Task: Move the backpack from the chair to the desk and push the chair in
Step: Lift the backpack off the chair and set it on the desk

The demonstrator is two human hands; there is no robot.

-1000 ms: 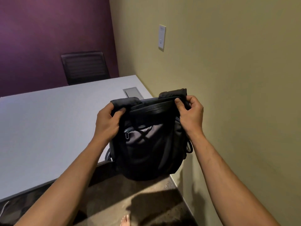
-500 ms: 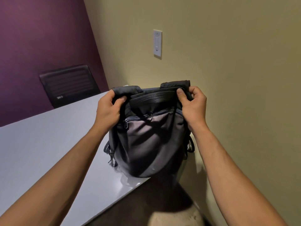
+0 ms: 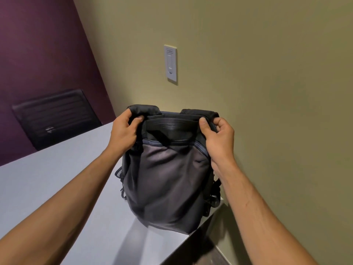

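Observation:
A dark grey and black backpack (image 3: pixel 168 180) stands upright at the near right corner of the white desk (image 3: pixel 57 188), close to the olive wall. Its bottom appears to rest on the desk top. My left hand (image 3: pixel 124 134) grips the top of its left shoulder strap. My right hand (image 3: pixel 217 136) grips the top of the right strap. The chair the backpack came from is out of view.
A black chair (image 3: pixel 55 115) stands at the desk's far side against the purple wall. A white wall switch (image 3: pixel 170 63) is mounted on the olive wall above the backpack. Dark floor (image 3: pixel 206 253) shows beyond the desk's near right corner.
The backpack has moved from in front of the desk edge up and over onto the desk corner, both hands still holding its straps. My view has swung toward the wall.

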